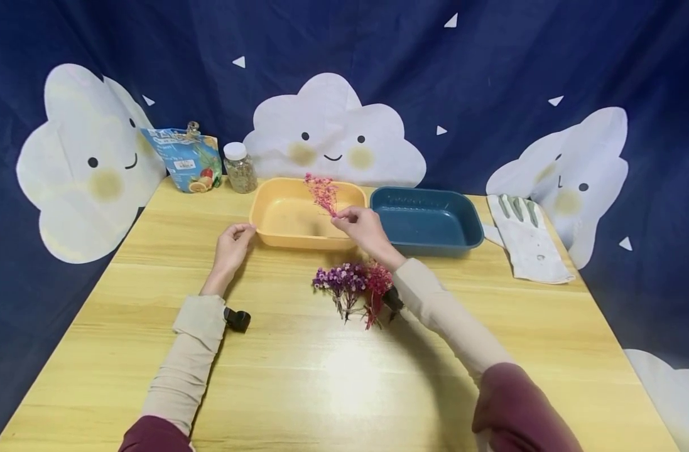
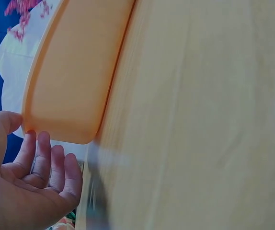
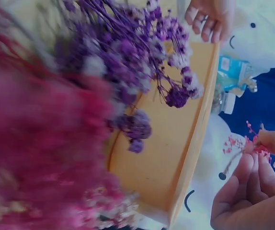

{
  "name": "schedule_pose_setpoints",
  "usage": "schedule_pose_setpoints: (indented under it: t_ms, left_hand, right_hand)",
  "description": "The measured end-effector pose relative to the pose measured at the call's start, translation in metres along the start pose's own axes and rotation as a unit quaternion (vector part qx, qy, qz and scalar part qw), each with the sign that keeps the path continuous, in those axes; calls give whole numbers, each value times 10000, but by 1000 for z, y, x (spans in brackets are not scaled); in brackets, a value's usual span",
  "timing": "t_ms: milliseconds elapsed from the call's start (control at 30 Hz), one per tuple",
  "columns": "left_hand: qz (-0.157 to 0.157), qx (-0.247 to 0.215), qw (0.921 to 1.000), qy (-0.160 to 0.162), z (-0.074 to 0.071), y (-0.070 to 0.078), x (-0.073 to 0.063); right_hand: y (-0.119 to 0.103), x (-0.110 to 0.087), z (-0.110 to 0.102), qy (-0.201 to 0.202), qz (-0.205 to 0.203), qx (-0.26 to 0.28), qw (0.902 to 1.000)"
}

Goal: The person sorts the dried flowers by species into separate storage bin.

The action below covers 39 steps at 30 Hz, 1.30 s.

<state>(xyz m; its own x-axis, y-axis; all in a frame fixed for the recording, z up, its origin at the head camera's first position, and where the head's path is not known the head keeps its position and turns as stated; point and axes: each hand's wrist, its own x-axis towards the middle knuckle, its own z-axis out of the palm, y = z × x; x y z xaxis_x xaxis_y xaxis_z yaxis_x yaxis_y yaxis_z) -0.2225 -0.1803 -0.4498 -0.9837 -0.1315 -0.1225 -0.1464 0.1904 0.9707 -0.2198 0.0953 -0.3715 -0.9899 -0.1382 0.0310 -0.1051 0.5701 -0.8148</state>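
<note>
My right hand (image 1: 362, 227) pinches a sprig of pink dried flowers (image 1: 323, 194) above the yellow tub (image 1: 304, 242), its blossoms pointing up and away. At the tub's near left corner, my left hand (image 1: 233, 246) holds the rim between thumb and fingertips. The left wrist view shows that thumb at the rim and the fingertips against the outer wall. Purple dried flowers (image 1: 344, 282) and a bunch of deeper pink ones (image 1: 379, 279) lie on the table in front of the tub, under my right forearm. They loom large and blurred in the right wrist view.
A dark blue tub (image 1: 434, 248) stands right of the yellow one, with white gloves (image 1: 531, 248) farther right. At the back left are a blue pouch (image 1: 186, 164) closed with a clip and a white-lidded jar (image 1: 240, 172). A dark blue cloud-print curtain (image 1: 378, 37) hangs behind the table.
</note>
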Motion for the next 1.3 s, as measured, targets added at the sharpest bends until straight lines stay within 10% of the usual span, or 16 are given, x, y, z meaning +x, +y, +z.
schedule_pose_setpoints:
  t_ms: [700, 1300]
  left_hand:
    - [7, 87, 10000, 39, 1, -1, -3]
    - [13, -73, 10000, -43, 0, 6, -5]
  right_hand:
    - [-2, 40, 52, -878, 362, -968, 9908]
    - [6, 34, 28, -918, 201, -418, 9947]
